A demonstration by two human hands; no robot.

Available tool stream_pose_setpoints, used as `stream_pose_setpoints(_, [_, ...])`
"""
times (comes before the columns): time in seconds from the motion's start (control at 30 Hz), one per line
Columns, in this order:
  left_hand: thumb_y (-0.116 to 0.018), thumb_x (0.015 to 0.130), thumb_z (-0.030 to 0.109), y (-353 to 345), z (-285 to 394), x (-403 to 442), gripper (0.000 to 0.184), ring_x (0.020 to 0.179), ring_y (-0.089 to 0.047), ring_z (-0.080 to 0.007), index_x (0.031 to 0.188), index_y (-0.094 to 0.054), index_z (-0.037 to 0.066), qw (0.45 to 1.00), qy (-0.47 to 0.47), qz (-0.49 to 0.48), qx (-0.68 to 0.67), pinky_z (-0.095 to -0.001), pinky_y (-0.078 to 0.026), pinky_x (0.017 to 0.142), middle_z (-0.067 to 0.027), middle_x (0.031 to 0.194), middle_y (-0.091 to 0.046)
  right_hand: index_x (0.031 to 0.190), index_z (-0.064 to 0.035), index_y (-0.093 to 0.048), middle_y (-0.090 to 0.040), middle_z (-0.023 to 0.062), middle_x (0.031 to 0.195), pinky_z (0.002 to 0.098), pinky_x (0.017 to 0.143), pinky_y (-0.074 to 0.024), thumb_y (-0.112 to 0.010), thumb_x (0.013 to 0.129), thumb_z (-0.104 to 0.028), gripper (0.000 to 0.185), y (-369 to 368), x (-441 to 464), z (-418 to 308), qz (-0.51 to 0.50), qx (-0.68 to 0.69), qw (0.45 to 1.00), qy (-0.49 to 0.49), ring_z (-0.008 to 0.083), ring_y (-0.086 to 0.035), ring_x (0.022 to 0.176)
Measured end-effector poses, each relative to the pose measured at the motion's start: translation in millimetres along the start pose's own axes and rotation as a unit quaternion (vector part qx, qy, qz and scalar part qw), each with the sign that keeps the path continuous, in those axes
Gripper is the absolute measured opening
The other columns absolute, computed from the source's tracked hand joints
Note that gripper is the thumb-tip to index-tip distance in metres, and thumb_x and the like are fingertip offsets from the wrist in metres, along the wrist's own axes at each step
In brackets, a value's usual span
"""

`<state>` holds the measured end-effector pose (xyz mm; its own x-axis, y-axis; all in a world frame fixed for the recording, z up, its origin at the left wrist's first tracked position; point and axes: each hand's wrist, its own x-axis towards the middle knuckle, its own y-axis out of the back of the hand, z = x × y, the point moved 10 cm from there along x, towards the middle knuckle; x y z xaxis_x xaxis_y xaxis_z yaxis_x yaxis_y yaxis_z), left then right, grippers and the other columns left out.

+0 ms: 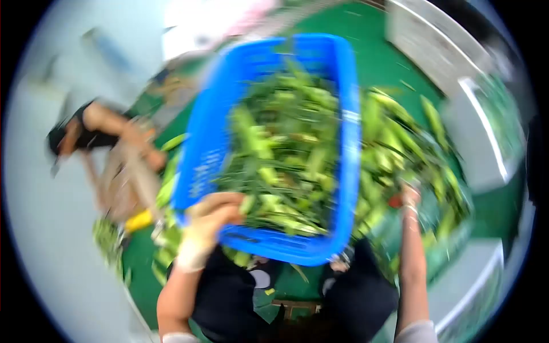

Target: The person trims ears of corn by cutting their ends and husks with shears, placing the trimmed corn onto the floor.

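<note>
A large blue plastic basket (pixel 350 148) stands in front of me, filled with green corn ears in their husks (pixel 286 154) and loose leaves. My left hand (pixel 214 214) is over its near left corner, with fingers curled; a pale green tip shows at the fingertips, but blur hides what they hold. On the right, my right hand (pixel 410 195) reaches into a heap of unhusked corn (pixel 394 137) lying on a greenish plastic sheet or bag (pixel 437 211). A small red thing (pixel 395 200) is beside this hand, and its fingers are smeared.
At left, another person (pixel 108 137) bends over more corn, near a yellow object (pixel 139 220). Pale boxes (pixel 477 137) stand along the right side. Corn also lies left of the basket. The floor (pixel 366 28) is green.
</note>
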<state>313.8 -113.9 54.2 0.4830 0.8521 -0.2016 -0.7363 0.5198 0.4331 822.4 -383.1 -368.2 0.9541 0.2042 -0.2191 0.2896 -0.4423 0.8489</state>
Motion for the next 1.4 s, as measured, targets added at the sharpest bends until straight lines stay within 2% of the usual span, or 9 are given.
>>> stream_pose_setpoints(0.2, [-0.056,0.089,0.019,-15.1,-38.5,11.0,0.031,0.074,-0.058,-0.0100,0.111,-0.061,-0.002,0.986,0.036,-0.107,-0.119,-0.0244,-0.048,0.070,-0.0050,0.083,-0.063,0.129,-0.0047,-0.056,-0.059,0.0041,0.122,0.0273,0.087,-0.0458,-0.046,0.095,-0.019,0.038,-127.6,156.7,89.7,-0.028,0.475,0.850,0.224,0.0162,-0.058,0.097])
stream_pose_setpoints(0.33, [-0.054,0.089,0.022,-27.9,-44.3,18.0,0.034,0.073,-0.057,-0.0090,0.113,-0.060,-0.001,0.976,0.092,-0.136,-0.144,-0.0223,-0.048,0.069,-0.0044,0.083,-0.061,0.128,-0.0002,-0.053,-0.056,0.0071,0.121,0.0297,0.089,-0.0431,-0.041,0.092,-0.009,0.039,-92.9,109.1,78.4,0.000,0.412,0.911,0.017,0.0170,-0.055,0.100])
stream_pose_setpoints(0.43, [-0.054,0.090,0.022,-29.3,-44.7,15.5,0.033,0.073,-0.056,-0.0087,0.114,-0.059,-0.001,0.970,0.089,-0.154,-0.165,-0.0219,-0.047,0.069,-0.0038,0.084,-0.061,0.127,-0.0046,-0.055,-0.057,0.0048,0.120,0.0297,0.096,-0.0371,-0.051,0.091,-0.041,0.051,-102.5,108.3,124.7,-0.151,0.469,0.869,-0.044,0.0191,-0.052,0.106])
stream_pose_setpoints(0.5, [-0.054,0.090,0.021,-22.9,-42.4,12.8,0.032,0.073,-0.055,-0.0083,0.113,-0.059,-0.001,0.963,0.081,-0.158,-0.203,-0.0219,-0.047,0.069,-0.0033,0.084,-0.061,0.128,-0.0068,-0.053,-0.055,0.0047,0.124,0.0337,0.098,-0.0374,-0.053,0.089,-0.044,0.054,-13.6,27.6,74.9,-0.054,0.527,0.848,-0.039,0.0229,-0.052,0.111])
stream_pose_setpoints(0.57, [-0.054,0.090,0.022,-19.0,-38.2,7.3,0.032,0.073,-0.055,-0.0082,0.113,-0.058,-0.001,0.961,0.067,-0.165,-0.209,-0.0219,-0.047,0.069,-0.0029,0.084,-0.061,0.134,-0.0065,-0.043,-0.051,0.0066,0.131,0.0382,0.100,-0.0380,-0.057,0.088,-0.039,0.058,2.3,-16.2,60.8,-0.300,0.627,0.711,-0.106,0.0246,-0.050,0.115])
stream_pose_setpoints(0.8, [-0.059,0.084,0.025,-56.6,-37.0,-4.6,0.032,0.066,-0.060,-0.0116,0.102,-0.063,-0.001,0.958,0.020,-0.236,-0.165,-0.0248,-0.051,0.063,-0.0050,0.077,-0.065,0.127,-0.0053,-0.051,-0.060,0.0098,0.103,0.0330,0.076,-0.0475,-0.070,0.080,-0.026,0.055,232.3,-186.8,-53.5,-0.224,0.412,0.881,0.069,0.0192,-0.055,0.089])
stream_pose_setpoints(1.0, [-0.063,0.085,0.033,-77.2,22.2,-16.5,0.034,0.074,-0.057,-0.0085,0.103,-0.064,0.005,0.909,-0.089,-0.332,-0.236,-0.0243,-0.049,0.067,-0.0018,0.085,-0.064,0.136,0.0014,-0.037,-0.052,0.0136,0.119,0.0314,0.089,-0.0423,-0.057,0.065,-0.022,0.077,284.4,-355.6,-280.1,-0.352,0.361,0.808,0.305,0.0236,-0.052,0.104])
stream_pose_setpoints(1.23, [-0.073,0.081,0.030,39.7,-6.4,14.9,0.037,0.085,-0.064,-0.0227,0.104,-0.058,0.006,0.670,-0.084,-0.169,-0.718,-0.0408,-0.055,0.078,-0.0100,0.097,-0.065,0.113,-0.0004,-0.056,-0.060,0.0086,0.095,0.0333,0.086,-0.0428,-0.078,0.049,-0.025,0.072,200.3,-448.5,-460.6,-0.372,0.034,0.777,0.506,0.0230,-0.053,0.089])
stream_pose_setpoints(1.4, [-0.076,0.076,0.036,147.5,-92.0,44.8,0.039,0.078,-0.058,-0.0242,0.097,-0.055,0.011,0.585,-0.071,0.184,-0.786,-0.0428,-0.051,0.079,-0.0083,0.086,-0.060,0.098,-0.0056,-0.054,-0.053,0.0001,0.074,0.0267,0.062,-0.0432,-0.070,0.072,-0.020,0.033,154.6,-451.3,-503.0,-0.482,0.242,0.760,0.363,0.0122,-0.050,0.066])
